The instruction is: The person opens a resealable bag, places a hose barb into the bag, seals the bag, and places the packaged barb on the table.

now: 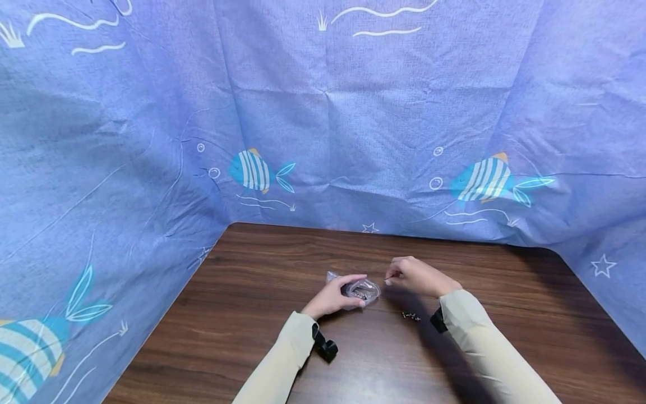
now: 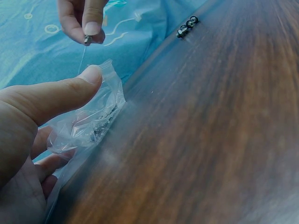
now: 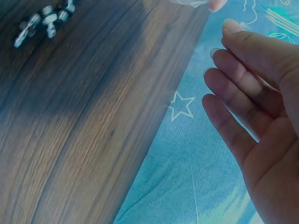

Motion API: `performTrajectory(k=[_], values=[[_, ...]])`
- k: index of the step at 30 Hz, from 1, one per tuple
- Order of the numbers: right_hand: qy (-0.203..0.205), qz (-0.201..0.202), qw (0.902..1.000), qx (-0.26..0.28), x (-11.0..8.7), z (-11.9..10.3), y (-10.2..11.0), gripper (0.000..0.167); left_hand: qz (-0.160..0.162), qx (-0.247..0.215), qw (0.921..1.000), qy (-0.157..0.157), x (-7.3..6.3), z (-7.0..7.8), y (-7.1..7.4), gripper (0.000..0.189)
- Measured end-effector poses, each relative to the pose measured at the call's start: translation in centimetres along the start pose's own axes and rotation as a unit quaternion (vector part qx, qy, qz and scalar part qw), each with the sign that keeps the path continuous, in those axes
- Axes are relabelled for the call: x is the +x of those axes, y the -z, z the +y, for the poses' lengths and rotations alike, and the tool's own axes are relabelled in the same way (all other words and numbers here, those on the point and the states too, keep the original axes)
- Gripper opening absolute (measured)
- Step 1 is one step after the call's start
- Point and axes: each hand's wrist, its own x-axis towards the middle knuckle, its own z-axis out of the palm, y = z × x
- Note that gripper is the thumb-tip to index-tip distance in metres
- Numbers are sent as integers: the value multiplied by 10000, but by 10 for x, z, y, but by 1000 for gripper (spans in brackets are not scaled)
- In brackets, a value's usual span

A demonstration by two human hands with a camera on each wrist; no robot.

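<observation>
My left hand (image 1: 333, 297) holds a clear plastic bag (image 2: 105, 105) near the middle of the table, thumb on one side of its mouth and fingers on the other. Small dark metal pieces (image 2: 100, 129) show through the plastic. To the right of the bag and raised above the tabletop, my right hand (image 1: 419, 276) pinches a small metal screw (image 2: 88, 40) between thumb and fingertips. In the right wrist view the fingers hide that screw. A little heap of shiny screws (image 1: 411, 316) lies on the wood below the right hand.
The dark wood-grain table (image 1: 242, 314) reaches back to a blue cloth (image 1: 373, 134) printed with fish, which hangs behind it and at both sides. Black straps with camera mounts (image 1: 325, 345) sit on the wrists over pale sleeves.
</observation>
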Motion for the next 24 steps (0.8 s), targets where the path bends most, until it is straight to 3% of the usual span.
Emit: performTrajectory(k=[7, 16, 18, 23, 24], values=[[157, 55, 9998, 51, 7, -5, -3, 4, -4, -26, 10000, 29, 0, 0, 0, 63], [158, -152, 9997, 115, 17, -9, -8, 4, 45, -27, 10000, 1, 0, 1, 0, 62], [165, -160, 9997, 113, 18, -10, -9, 5, 19, -62, 10000, 34, -3, 10, 2, 61], [175, -165, 9997, 103, 20, -11, -11, 5, 19, -113, 9998, 154, -3, 12, 1, 60], [169, -167, 9997, 109, 20, -12, -11, 5, 38, -114, 9998, 152, -1, 7, 0, 60]])
